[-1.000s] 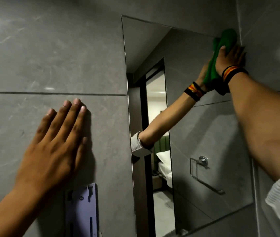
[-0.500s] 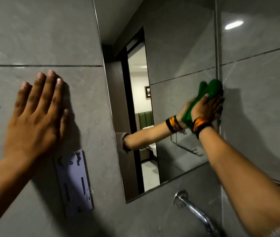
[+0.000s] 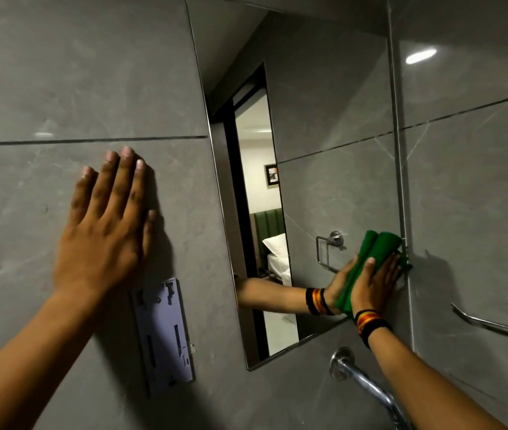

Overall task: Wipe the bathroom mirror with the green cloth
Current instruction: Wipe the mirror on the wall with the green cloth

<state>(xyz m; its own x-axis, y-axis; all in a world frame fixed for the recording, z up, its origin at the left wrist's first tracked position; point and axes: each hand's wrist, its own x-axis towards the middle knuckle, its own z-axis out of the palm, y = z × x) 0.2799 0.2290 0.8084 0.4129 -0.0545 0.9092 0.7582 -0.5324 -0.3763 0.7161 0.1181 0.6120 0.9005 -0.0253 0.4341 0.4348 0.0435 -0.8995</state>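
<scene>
My right hand (image 3: 376,283) presses the green cloth (image 3: 370,259) flat on the mirror (image 3: 333,119), low down at its right edge, near the bottom corner. Fingers spread over the cloth, pinning it, not gripping. My left hand (image 3: 107,225) lies wide and flat on the grey wall tile (image 3: 60,72) left of the mirror, holding nothing, just bracing. Progress: mid-wipe, I judge; cloth sits at the bottom right, so the lower left strip looks left to do. Can't tell how clean the glass is; no streaks visible. Cloth is bright green, folded into thick rolls, looks dry. Tap (image 3: 358,377) sits just below the mirror.
</scene>
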